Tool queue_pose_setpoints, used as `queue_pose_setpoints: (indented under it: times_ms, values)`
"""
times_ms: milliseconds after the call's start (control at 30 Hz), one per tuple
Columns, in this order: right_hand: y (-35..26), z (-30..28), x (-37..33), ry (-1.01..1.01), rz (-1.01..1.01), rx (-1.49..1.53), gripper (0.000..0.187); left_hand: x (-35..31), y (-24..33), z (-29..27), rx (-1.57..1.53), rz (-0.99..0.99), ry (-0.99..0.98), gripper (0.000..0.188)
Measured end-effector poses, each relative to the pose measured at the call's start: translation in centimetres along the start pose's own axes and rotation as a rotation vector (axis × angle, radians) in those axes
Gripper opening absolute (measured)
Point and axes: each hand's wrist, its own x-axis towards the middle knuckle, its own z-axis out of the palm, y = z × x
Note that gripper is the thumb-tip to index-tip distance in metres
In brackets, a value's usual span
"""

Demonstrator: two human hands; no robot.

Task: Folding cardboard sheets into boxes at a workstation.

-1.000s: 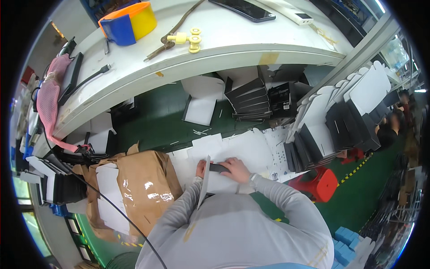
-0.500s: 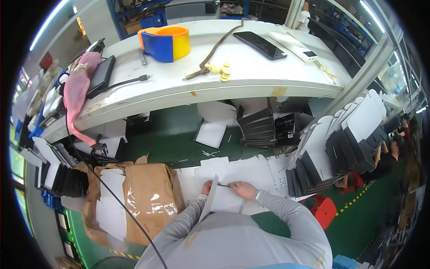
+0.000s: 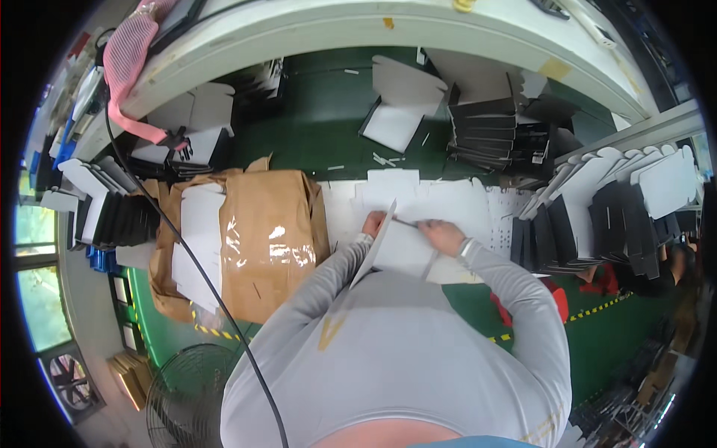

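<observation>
A white cardboard box blank (image 3: 404,251) lies on the worktable in front of me, with one panel (image 3: 379,240) folded up on its left side. My left hand (image 3: 373,223) is closed on the far left part of that upright panel, its fingertips partly hidden behind it. My right hand (image 3: 445,237) is closed at the far right of the blank, with its fingers at a thin dark edge that runs between both hands. More flat white blanks (image 3: 455,200) lie on the table beyond my hands.
Brown paper wrapping (image 3: 272,216) around white blanks stands at my left. Black-and-white boxes are stacked at the far left (image 3: 123,216) and right (image 3: 609,224). A white shelf (image 3: 314,37) crosses above the table. A black cable (image 3: 196,257) hangs across the left; a red stool (image 3: 556,299) stands right.
The view has tilted downward, so the shelf top has mostly left the picture. My hands keep nearly the same hold on the box blank, and its panel is still upright.
</observation>
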Motion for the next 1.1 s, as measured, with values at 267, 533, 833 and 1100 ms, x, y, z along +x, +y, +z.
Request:
queue_pose_setpoints:
  times_ms: [267,533,833,1100]
  values:
    - [-2.2,0.2,0.5,-0.04,0.032,-0.138,0.027,-0.6,0.0,-0.4,0.354,0.221,-0.016,0.023]
    - [-4.3,2.5,7.6,0.193,0.037,-0.192,0.018,-0.7,0.0,-1.0,0.36,0.179,-0.143,0.021]
    - [-1.1,0.5,2.7,0.218,0.096,0.246,0.019,-3.2,14.9,-7.1,0.513,0.27,0.209,0.016]
    - [4.0,-7.9,12.1,0.685,0.264,0.23,0.018,-11.7,15.3,-38.4,1.227,0.012,1.025,0.035]
